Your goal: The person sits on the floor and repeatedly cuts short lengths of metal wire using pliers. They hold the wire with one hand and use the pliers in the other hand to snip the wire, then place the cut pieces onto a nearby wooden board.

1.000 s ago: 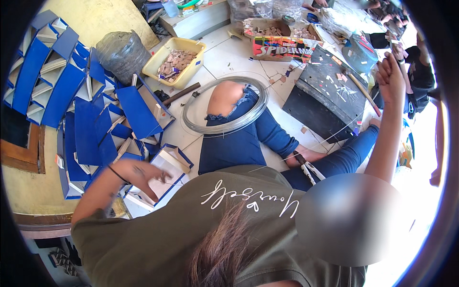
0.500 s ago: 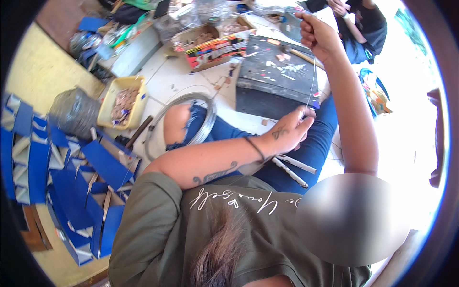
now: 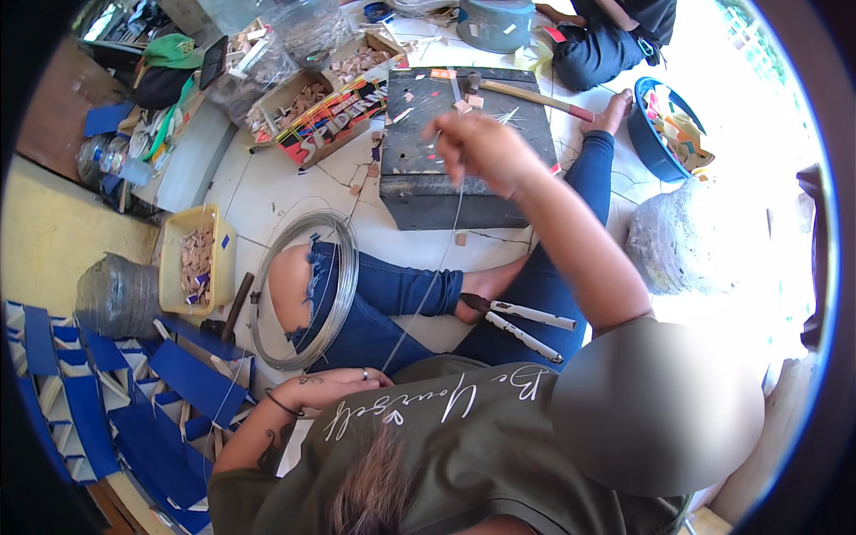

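Sat on the tiled floor [image 3: 267, 192], near to far. Left hand [image 3: 332, 385] lay low by the lap, fingers curled shut round the near end of the wire [image 3: 428, 290]; grip seemed closed but the pinch itself sat partly hidden, so firmness: can't tell. Wire ran taut & thin from there, up over the knee, to the right hand [image 3: 477, 150], raised above the black block [image 3: 464, 143], fingertips pinched together on the far end. Judged light, springy, stiff enough to hold a line yet quick to kink; slick & thin, so prob. best taken near each end w/ a fingertip pinch, kept under tension, never mid-span. Coil [image 3: 303, 290] of the same wire looped round the left knee, touching the jeans. Pliers [image 3: 522, 323] lay on the floor beside the right leg, untouched. Blue panels [image 3: 134, 401] piled at left, yellow tray [image 3: 196, 259] beyond them. Vs. 0.5 s ago: left hand dropped from mid-frame, near the wire by the right leg, down to the lap; right hand came lower & nearer; view swung so the block moved to centre.
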Action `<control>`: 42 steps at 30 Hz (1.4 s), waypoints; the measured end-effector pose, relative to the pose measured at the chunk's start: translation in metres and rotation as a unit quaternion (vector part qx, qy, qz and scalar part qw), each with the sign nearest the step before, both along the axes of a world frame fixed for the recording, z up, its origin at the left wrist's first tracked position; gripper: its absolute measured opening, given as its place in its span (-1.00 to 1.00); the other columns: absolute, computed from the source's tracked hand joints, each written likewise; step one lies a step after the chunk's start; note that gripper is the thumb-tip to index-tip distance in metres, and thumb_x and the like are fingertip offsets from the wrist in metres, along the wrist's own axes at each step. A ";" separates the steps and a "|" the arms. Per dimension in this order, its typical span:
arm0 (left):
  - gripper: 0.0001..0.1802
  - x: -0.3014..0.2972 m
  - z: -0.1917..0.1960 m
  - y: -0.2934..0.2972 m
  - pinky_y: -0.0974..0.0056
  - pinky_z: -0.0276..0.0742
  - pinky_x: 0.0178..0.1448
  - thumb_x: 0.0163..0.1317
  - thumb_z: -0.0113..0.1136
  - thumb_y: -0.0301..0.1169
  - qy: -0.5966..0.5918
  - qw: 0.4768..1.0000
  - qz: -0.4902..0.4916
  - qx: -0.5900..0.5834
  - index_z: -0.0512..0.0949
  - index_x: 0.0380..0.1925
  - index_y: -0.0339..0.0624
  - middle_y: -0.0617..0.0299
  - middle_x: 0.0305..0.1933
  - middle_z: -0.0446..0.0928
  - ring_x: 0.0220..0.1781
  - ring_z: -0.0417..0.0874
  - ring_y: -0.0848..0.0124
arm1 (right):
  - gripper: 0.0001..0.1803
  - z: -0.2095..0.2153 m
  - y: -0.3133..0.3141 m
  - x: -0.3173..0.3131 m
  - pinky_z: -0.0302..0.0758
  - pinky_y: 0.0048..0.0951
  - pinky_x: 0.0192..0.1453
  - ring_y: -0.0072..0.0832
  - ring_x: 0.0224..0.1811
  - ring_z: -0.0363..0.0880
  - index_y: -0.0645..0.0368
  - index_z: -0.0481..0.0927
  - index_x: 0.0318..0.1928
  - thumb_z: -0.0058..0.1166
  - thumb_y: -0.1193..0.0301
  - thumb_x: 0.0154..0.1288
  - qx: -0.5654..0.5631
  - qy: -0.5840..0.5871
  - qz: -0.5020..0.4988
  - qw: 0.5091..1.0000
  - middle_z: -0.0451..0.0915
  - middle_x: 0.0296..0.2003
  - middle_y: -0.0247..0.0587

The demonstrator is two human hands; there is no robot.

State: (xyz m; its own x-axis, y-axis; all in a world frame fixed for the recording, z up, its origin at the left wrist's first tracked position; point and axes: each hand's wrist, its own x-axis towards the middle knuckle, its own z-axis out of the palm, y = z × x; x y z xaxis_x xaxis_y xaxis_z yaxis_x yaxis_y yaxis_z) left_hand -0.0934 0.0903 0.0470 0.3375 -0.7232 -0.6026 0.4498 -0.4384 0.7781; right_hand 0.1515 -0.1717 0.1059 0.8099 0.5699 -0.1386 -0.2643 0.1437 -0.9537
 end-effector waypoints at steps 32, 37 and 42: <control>-0.70 0.129 -0.034 -0.127 0.47 0.43 -0.45 0.40 -0.20 -0.25 -0.096 0.857 0.490 -0.128 0.44 -0.35 -0.21 0.41 -0.76 0.23 -0.77 0.21 0.63 | -0.39 -0.056 -0.037 -0.079 0.40 -0.35 -0.03 -0.17 -0.05 0.44 0.22 0.25 0.17 -0.02 0.10 0.25 -0.348 -0.279 0.003 0.895 0.44 -0.09 0.04; -0.75 0.137 -0.028 -0.107 0.45 0.45 -0.53 0.40 -0.24 -0.25 -0.082 0.827 0.535 -0.155 0.37 -0.31 -0.15 0.38 -0.76 0.24 -0.82 0.16 0.65 | -0.17 -0.061 -0.088 -0.187 0.23 -0.10 0.24 -0.08 0.17 0.29 0.12 0.15 0.27 0.17 0.08 0.03 -0.691 -0.338 0.240 0.592 0.27 0.14 0.04; -0.76 0.141 -0.021 -0.112 0.47 0.41 -0.53 0.40 -0.25 -0.28 -0.038 0.889 0.418 -0.184 0.36 -0.31 -0.16 0.34 -0.71 0.30 -0.82 0.14 0.64 | -0.45 -0.080 -0.112 -0.224 0.26 -0.05 0.21 -0.11 0.13 0.34 0.16 0.35 0.09 0.07 0.26 0.05 -0.700 -0.355 0.203 0.585 0.27 0.14 0.07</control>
State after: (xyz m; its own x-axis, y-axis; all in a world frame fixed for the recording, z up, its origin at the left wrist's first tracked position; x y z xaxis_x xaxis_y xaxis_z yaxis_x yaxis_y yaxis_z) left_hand 0.0476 -0.0217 0.0256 0.8795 -0.3435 -0.3295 0.4382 0.3141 0.8422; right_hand -0.0720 -0.2838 0.0254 0.7843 0.4657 -0.4098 0.5289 -0.8473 0.0494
